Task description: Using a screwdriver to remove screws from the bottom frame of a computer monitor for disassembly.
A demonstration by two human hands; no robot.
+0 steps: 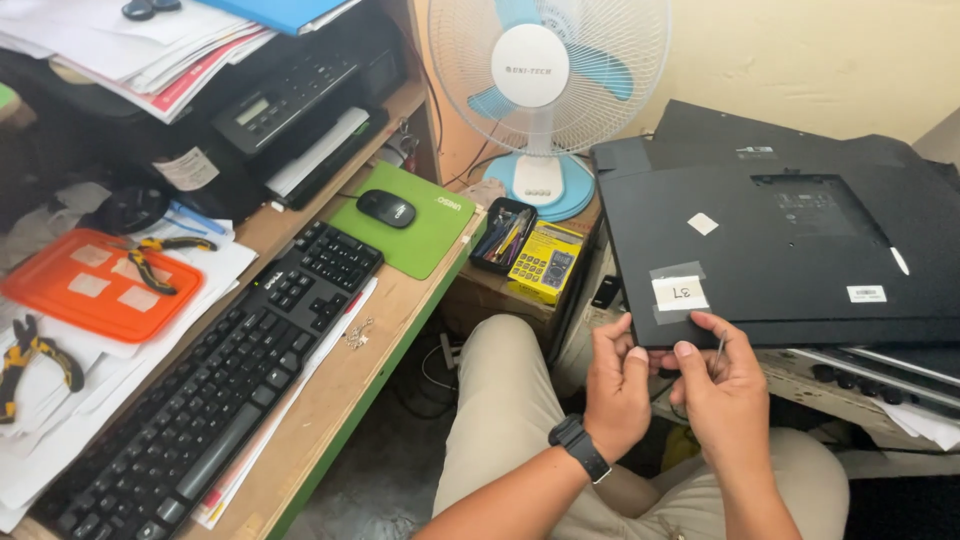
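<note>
A large black flat panel (790,250), the back of a monitor, lies in front of me with small white labels and a taped tag near its front edge. My left hand (615,385), with a black watch on the wrist, is held close below that edge with fingers curled together. My right hand (722,385) is next to it, pinching a small thin metal piece (719,350) between thumb and fingers. Both hands meet just under the taped tag, above my lap.
A wooden desk (330,390) on the left carries a black keyboard (215,390), a mouse (386,208) on a green pad, a printer (290,110), an orange tray (95,285) and pliers (35,360). A white desk fan (545,70), a yellow multimeter (545,262) and a small tool case (502,235) stand ahead.
</note>
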